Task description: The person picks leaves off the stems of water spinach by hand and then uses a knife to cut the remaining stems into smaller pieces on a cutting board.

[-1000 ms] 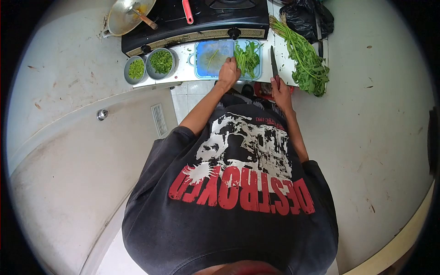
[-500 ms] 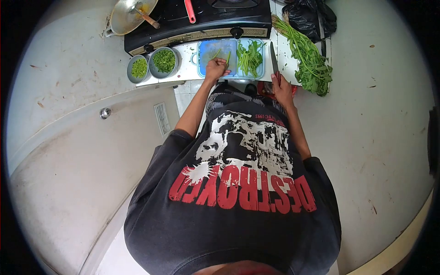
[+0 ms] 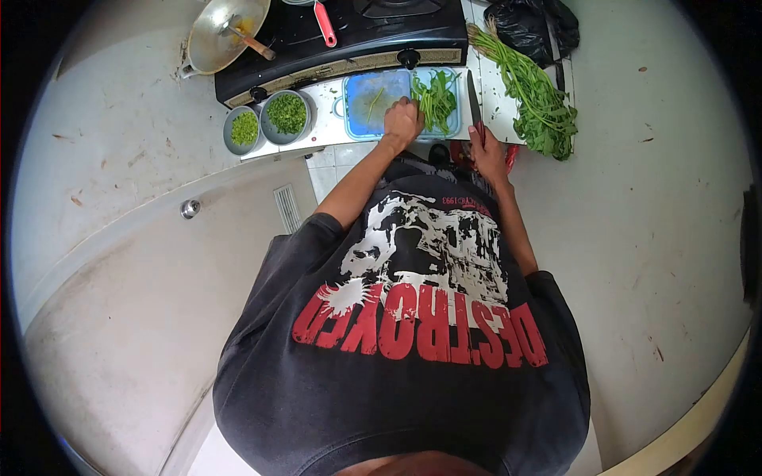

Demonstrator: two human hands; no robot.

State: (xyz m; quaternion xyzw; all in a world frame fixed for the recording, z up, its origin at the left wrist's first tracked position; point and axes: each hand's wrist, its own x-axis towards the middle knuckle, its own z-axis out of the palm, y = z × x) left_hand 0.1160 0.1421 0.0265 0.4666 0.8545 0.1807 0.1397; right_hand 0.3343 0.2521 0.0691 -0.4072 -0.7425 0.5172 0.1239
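Observation:
My left hand [image 3: 404, 120] is over the middle of the blue cutting board [image 3: 361, 86], beside a pile of leafy green stems [image 3: 436, 101] on its right part. Its fingers are curled down and touch the pile's left edge; what lies under them is hidden. A single loose green stem [image 3: 375, 101] rests on the left part of the board. In my right hand [image 3: 489, 156] is a kitchen knife [image 3: 475, 99], its blade pointing away from me, just right of the board.
Two grey bowls of chopped greens [image 3: 286, 114] stand left of the board. A big bunch of leafy greens [image 3: 536, 103] lies at the right, by a black plastic bag [image 3: 536, 28]. Behind are the stove [image 3: 341, 59], a wok [image 3: 218, 40] and a red handle [image 3: 325, 24].
My left hand has moved right across the board, from its left part to the edge of the green pile. The right hand still holds the knife in nearly the same place.

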